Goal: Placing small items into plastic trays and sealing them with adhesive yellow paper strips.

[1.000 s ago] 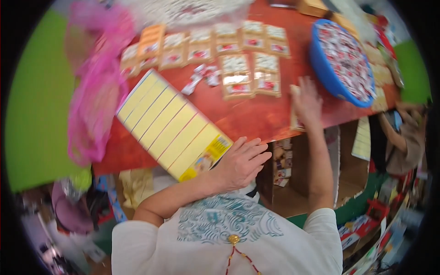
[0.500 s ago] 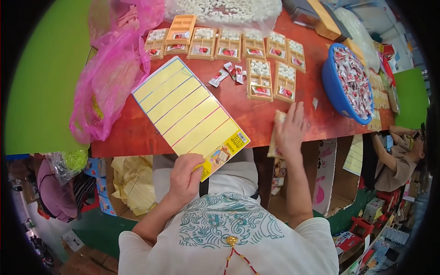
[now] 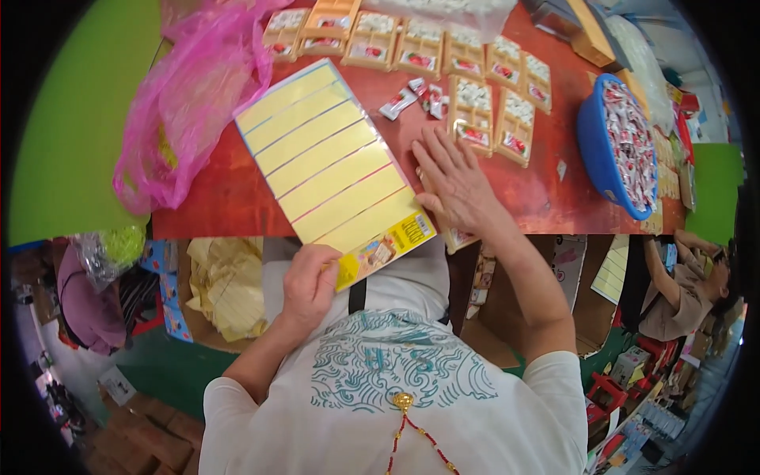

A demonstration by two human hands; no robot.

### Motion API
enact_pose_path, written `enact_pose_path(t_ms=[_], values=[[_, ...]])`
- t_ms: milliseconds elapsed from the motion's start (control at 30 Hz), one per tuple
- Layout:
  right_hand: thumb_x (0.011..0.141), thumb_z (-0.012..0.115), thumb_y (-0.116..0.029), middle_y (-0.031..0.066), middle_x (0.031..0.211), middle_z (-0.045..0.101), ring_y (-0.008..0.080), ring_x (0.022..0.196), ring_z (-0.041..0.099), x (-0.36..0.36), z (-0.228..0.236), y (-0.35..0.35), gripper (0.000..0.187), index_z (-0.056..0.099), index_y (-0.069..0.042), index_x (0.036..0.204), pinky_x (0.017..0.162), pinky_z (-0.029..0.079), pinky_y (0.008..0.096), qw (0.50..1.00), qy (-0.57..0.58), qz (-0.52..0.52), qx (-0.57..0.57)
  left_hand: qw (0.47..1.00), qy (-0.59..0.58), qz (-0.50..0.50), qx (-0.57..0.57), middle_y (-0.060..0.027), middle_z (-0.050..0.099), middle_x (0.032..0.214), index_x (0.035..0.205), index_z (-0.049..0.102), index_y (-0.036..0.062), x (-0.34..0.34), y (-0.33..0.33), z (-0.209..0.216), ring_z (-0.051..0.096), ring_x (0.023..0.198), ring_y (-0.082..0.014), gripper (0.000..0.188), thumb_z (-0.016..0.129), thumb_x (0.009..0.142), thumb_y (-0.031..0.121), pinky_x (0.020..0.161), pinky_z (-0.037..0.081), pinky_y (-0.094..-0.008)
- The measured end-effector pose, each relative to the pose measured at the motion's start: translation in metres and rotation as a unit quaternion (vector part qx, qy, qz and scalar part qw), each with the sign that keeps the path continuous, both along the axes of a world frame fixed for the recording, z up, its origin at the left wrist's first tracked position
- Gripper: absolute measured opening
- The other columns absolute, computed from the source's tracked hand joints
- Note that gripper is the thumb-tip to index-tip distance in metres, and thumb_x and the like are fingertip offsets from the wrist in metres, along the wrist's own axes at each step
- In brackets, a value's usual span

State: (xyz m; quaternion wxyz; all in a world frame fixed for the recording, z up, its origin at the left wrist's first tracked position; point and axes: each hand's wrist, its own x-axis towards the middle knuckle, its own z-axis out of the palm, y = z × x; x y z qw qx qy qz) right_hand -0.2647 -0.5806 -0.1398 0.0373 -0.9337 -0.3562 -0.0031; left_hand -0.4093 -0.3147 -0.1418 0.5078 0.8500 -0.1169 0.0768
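Note:
A large yellow printed card (image 3: 328,154) with coloured cross lines lies slanted over the table's front edge. My left hand (image 3: 309,286) pinches its near end beside the picture strip. Fingers stretched out, my right hand (image 3: 459,184) is at the card's right edge, over a small orange tray (image 3: 459,240). Most of that tray is hidden by the hand, so its contents cannot be made out. Beyond my fingertips stand two orange divided trays, the nearer-left tray (image 3: 472,119) and its neighbour (image 3: 515,128), both with white pieces and a red-and-white packet. Loose wrapped packets (image 3: 398,104) lie beside them.
A row of similar filled trays (image 3: 419,49) stretches across the red table (image 3: 202,207). On the right is a blue basin (image 3: 595,146) full of packets. Pink plastic bags (image 3: 190,111) lie at left. Cardboard boxes (image 3: 507,326) stand below; another person (image 3: 673,289) is at far right.
My right hand has moved left from the small tray's far end to the card's edge, fingers now spread. The left hand still pinches the card. The whole view has shifted slightly.

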Motion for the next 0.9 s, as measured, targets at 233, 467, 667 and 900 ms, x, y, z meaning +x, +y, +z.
enact_pose_path(t_ms=[233, 467, 667, 900], values=[[0.091, 0.037, -0.055, 0.0155, 0.153, 0.024, 0.0322, 0.142, 0.018, 0.020, -0.005, 0.009, 0.073, 0.032, -0.005, 0.144, 0.115, 0.013, 0.0465, 0.998, -0.026, 0.052, 0.002, 0.912, 0.323, 0.135, -0.215, -0.0008, 0.054, 0.086, 0.095, 0.054, 0.0028, -0.026, 0.018, -0.016, 0.050, 0.075, -0.0076, 0.009, 0.054, 0.091, 0.011, 0.067, 0.041, -0.0227], [0.086, 0.059, -0.032, 0.0119, 0.133, 0.049, 0.0270, 0.120, 0.047, 0.017, 0.000, 0.017, 0.053, 0.050, -0.007, 0.131, 0.101, 0.032, 0.0419, 0.988, -0.130, 0.055, 0.060, 0.829, 0.456, 0.026, -0.323, -0.0053, 0.062, 0.085, 0.099, 0.059, 0.0024, -0.018, 0.021, -0.023, 0.056, 0.074, -0.0095, 0.017, 0.050, 0.092, 0.015, 0.069, 0.045, -0.0236], [0.077, 0.068, -0.013, 0.0131, 0.115, 0.055, 0.0290, 0.106, 0.054, -0.013, 0.026, 0.037, 0.037, 0.059, -0.007, 0.113, 0.090, 0.040, 0.0397, 0.971, -0.160, 0.013, 0.174, 0.758, 0.465, 0.064, -0.453, -0.0065, 0.062, 0.075, 0.093, 0.057, 0.0038, -0.023, 0.024, -0.030, 0.056, 0.059, -0.0114, 0.010, 0.053, 0.092, 0.013, 0.058, 0.046, -0.0242], [0.077, 0.069, -0.018, 0.0114, 0.110, 0.056, 0.0275, 0.103, 0.053, -0.100, 0.020, 0.091, 0.033, 0.058, -0.006, 0.106, 0.093, 0.038, 0.0424, 0.970, 0.109, 0.103, 0.190, 0.698, 0.449, 0.055, -0.555, -0.0083, 0.063, 0.073, 0.093, 0.055, 0.0045, -0.014, 0.013, -0.028, 0.059, 0.058, -0.0161, 0.010, 0.053, 0.094, 0.015, 0.056, 0.048, -0.0274]])
